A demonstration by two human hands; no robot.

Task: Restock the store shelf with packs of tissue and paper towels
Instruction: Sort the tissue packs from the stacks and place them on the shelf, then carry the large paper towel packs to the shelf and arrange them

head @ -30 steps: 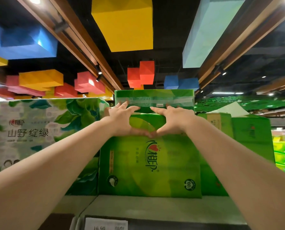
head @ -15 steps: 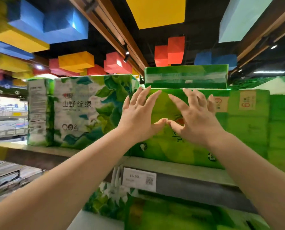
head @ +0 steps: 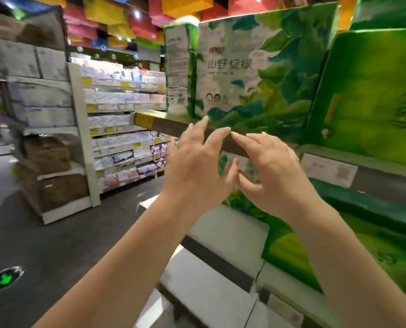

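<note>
A person's left hand and right hand hang side by side in the air before a store shelf, fingers spread and loosely bent, holding nothing; the fingertips of the two hands nearly meet at the centre of the view. At 12 o'clock, above the hands, a white-and-green leaf-printed tissue pack stands upright on the shelf, with a bright green pack just beside it at 2 o'clock. A price tag sits on the shelf edge at 3 o'clock, blurred beyond reading. More green packs fill the lower shelf at 4 o'clock, next to a bare pale shelf board. At 9 o'clock, across the dark aisle floor, other shelving carries rows of pale goods. Coloured blocks hang from the ceiling at 11 o'clock.
</note>
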